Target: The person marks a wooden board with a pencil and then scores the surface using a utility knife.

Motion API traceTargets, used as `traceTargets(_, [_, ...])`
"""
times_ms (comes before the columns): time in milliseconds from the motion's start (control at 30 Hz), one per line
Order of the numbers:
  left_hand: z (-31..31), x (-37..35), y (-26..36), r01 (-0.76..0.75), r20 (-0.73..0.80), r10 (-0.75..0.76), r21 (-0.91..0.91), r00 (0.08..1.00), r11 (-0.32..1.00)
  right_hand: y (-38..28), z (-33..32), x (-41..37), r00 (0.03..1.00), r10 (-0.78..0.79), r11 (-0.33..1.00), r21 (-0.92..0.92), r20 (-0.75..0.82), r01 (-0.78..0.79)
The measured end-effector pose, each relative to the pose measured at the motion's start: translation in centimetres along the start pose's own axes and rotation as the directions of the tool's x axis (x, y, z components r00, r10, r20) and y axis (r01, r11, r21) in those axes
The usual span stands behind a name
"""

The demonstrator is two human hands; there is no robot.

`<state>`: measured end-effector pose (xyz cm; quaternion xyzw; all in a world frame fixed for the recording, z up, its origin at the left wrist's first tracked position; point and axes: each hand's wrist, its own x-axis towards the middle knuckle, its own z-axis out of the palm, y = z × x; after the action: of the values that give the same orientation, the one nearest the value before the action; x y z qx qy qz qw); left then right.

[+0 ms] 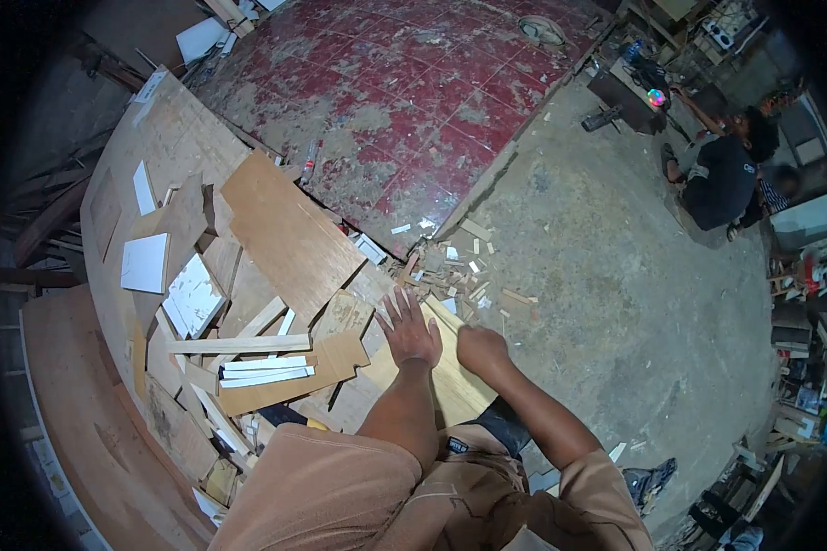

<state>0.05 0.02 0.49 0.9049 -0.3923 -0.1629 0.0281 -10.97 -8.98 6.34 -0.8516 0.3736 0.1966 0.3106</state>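
Note:
My left hand [410,331] lies flat with its fingers spread, pressing on a pale wooden board [450,390] in front of my body. Just to the right, at the board's edge, my right hand [481,349] is closed in a fist. Whatever is in that fist is hidden from above. A brown plywood sheet [289,234] lies beyond and to the left of my left hand. Nearer on the left is a piece of brown board [340,358] with white strips [266,370] on it.
White-faced offcuts [193,298] and a wooden batten [239,345] litter the large work panel [188,106] on the left. Small scraps [473,266] cover the concrete floor [616,303] ahead. Another person [721,179] crouches at the far right, by a small dark table [629,92].

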Motion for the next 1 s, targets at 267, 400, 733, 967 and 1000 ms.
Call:
traceTargets(267, [0.0,0.1,0.1,0.012,0.033,-0.014,0.058,0.999,0.998,0.5,2.2,2.2,0.998,-0.049,0.999,0.001,-0.047,0.049])
traceTargets(400, [0.2,0.2,0.0,0.013,0.037,-0.016,0.063,0.999,0.998,2.6,1.0,-3.3,1.0,0.004,1.0,-0.018,-0.014,-0.004])
traceTargets(733, [0.0,0.2,0.1,0.012,0.03,-0.014,0.074,0.999,0.997,0.5,0.5,-0.5,1.0,-0.001,1.0,-0.002,-0.013,0.001])
traceTargets(967, [0.0,0.1,0.2,0.019,0.038,-0.022,0.096,0.999,0.995,-1.2,1.2,1.5,0.999,0.015,0.999,0.051,-0.039,-0.013])
traceTargets(1000, [-0.1,0.1,0.2,0.014,0.039,-0.018,0.095,0.999,0.995,-0.5,1.6,0.8,0.998,0.018,0.999,0.034,-0.052,-0.016])
